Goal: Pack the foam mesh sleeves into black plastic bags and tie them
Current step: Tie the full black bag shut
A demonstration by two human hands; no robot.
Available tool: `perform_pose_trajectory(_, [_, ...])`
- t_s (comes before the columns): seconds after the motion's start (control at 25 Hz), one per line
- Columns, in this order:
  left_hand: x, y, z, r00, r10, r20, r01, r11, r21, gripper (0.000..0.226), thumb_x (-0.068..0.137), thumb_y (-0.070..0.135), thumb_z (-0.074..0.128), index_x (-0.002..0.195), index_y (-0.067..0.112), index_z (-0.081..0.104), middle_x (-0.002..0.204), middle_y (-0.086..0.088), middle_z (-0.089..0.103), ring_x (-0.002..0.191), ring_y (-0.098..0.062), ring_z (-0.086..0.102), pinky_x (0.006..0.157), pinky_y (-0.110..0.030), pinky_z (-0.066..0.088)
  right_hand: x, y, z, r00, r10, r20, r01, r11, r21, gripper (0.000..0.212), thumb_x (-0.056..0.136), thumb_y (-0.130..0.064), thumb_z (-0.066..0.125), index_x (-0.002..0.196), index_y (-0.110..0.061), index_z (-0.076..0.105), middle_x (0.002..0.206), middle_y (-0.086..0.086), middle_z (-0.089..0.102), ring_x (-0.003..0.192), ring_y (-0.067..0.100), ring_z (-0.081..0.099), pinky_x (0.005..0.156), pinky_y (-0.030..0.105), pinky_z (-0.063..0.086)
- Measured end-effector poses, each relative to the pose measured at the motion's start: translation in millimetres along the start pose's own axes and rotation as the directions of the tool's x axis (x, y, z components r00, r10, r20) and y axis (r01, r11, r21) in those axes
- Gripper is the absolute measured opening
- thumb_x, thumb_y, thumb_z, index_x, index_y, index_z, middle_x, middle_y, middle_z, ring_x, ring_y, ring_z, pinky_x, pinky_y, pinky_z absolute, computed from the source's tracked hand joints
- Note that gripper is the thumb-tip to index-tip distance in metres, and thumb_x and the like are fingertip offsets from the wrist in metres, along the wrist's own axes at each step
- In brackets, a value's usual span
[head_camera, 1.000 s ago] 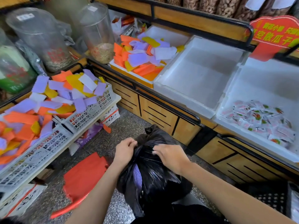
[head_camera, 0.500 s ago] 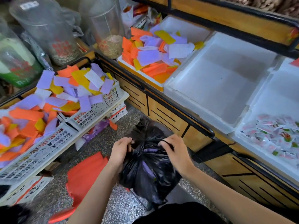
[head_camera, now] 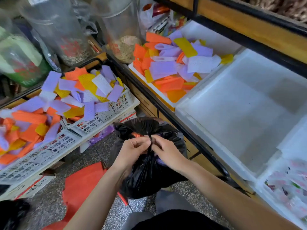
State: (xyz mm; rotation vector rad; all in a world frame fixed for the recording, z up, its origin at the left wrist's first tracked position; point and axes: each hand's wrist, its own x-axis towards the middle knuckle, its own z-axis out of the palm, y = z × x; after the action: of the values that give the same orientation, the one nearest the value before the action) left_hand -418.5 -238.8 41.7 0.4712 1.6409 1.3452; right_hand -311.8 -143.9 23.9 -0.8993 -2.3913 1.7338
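Observation:
A full black plastic bag [head_camera: 146,176] stands on the floor in front of me, with a bit of orange and purple foam showing at its mouth. My left hand [head_camera: 132,151] and my right hand [head_camera: 166,151] meet above it and both pinch the twisted black strands of the bag's top between them. Loose foam mesh sleeves [head_camera: 69,97] in orange, purple, yellow and white fill the white lattice crates [head_camera: 106,115] at the left. More sleeves [head_camera: 172,63] lie heaped in a white bin at the upper middle.
An empty white bin [head_camera: 245,103] sits on the wooden counter at the right, beside one with small snack packets [head_camera: 289,185]. Clear jars [head_camera: 54,29] stand at the back left. A red stool [head_camera: 79,188] is on the speckled floor by the bag.
Both hands have drawn together from the bag's two sides to its middle, pulling the top into a twisted strand. The camera has tilted down and moved closer.

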Motion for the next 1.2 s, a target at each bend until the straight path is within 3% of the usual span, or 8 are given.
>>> perform_pose_trajectory(0.2, [33,-9,-17,0.997,0.08,-0.002,-0.074,0.937,0.341,0.036,0.073,0.001,0.076,0.058,0.034,0.072,0.06,0.012,0.065,0.061,-0.005,0.052,0.062,-0.016,0.039,29,0,-38,0.942,0.099,0.322,-0.138,0.985,0.101,0.008,0.093,-0.013,0.056,0.096,-0.021,0.054,0.09,-0.001,0.059,0.085,0.01,0.061,0.079,0.021,0.049])
perform_pose_trajectory(0.28, [39,-10,-30,0.999,-0.016,0.04,0.002,0.947,0.322,0.034,0.072,0.002,0.077,0.058,0.033,0.074,0.062,0.01,0.067,0.062,-0.005,0.055,0.062,-0.015,0.042,37,2,-46,0.929,0.088,0.358,-0.08,0.996,-0.037,0.006,0.091,-0.023,0.06,0.089,-0.023,0.054,0.085,-0.006,0.057,0.08,0.006,0.058,0.075,0.017,0.044])
perform_pose_trajectory(0.44, [52,-3,-57,0.982,-0.154,0.113,0.139,0.981,0.132,0.006,0.078,0.003,0.07,0.075,0.008,0.071,0.071,-0.001,0.07,0.068,-0.006,0.063,0.071,-0.018,0.05,55,10,-47,0.926,-0.012,0.378,0.021,1.0,-0.02,0.011,0.092,-0.022,0.058,0.085,-0.02,0.05,0.09,-0.005,0.046,0.083,0.009,0.053,0.08,0.021,0.041])
perform_pose_trajectory(0.56, [73,-13,-61,0.997,0.077,-0.012,-0.06,0.857,0.511,0.028,0.085,-0.002,0.064,0.07,0.021,0.059,0.059,0.013,0.059,0.058,0.003,0.053,0.062,-0.012,0.037,77,15,-39,0.935,-0.156,0.318,0.225,0.955,-0.193,0.012,0.092,-0.022,0.057,0.086,-0.019,0.047,0.094,-0.002,0.043,0.08,0.016,0.05,0.079,0.03,0.042])
perform_pose_trajectory(0.68, [93,-26,-68,0.959,0.275,-0.073,-0.152,0.713,0.685,0.032,0.084,-0.007,0.059,0.079,0.023,0.049,0.078,0.01,0.052,0.072,-0.007,0.05,0.068,-0.006,0.034,105,8,-22,0.921,-0.258,0.293,0.373,0.804,-0.463,0.015,0.094,-0.029,0.053,0.091,-0.016,0.045,0.1,-0.004,0.042,0.058,0.01,0.04,0.059,0.027,0.032])
perform_pose_trajectory(0.8, [111,-24,-84,0.946,0.283,-0.16,-0.129,0.778,0.615,0.027,0.084,-0.01,0.056,0.087,0.015,0.047,0.081,0.004,0.054,0.077,-0.013,0.052,0.069,-0.006,0.034,132,0,4,0.968,-0.162,0.192,0.244,0.786,-0.568,0.029,0.093,-0.036,0.054,0.105,-0.011,0.043,0.102,-0.002,0.036,0.059,0.01,0.036,0.057,0.025,0.024])
perform_pose_trajectory(1.04, [150,-17,-120,0.922,0.353,0.16,-0.383,0.761,0.523,0.015,0.085,0.0,0.059,0.086,0.015,0.057,0.085,0.011,0.054,0.087,0.006,0.051,0.079,-0.008,0.035,197,6,60,0.998,-0.023,0.058,0.038,0.955,-0.294,0.019,0.086,-0.012,0.054,0.104,-0.009,0.047,0.096,0.006,0.052,0.085,0.023,0.053,0.072,0.034,0.042])
perform_pose_trajectory(1.2, [188,-33,-180,0.902,0.403,0.156,-0.395,0.624,0.674,0.015,0.09,0.014,0.052,0.103,0.013,0.059,0.107,0.0,0.054,0.104,-0.01,0.048,0.095,-0.013,0.032,246,29,76,0.998,0.044,-0.036,-0.055,0.928,-0.369,0.009,0.091,-0.015,0.057,0.1,-0.011,0.057,0.096,0.002,0.055,0.087,0.02,0.056,0.078,0.034,0.047])
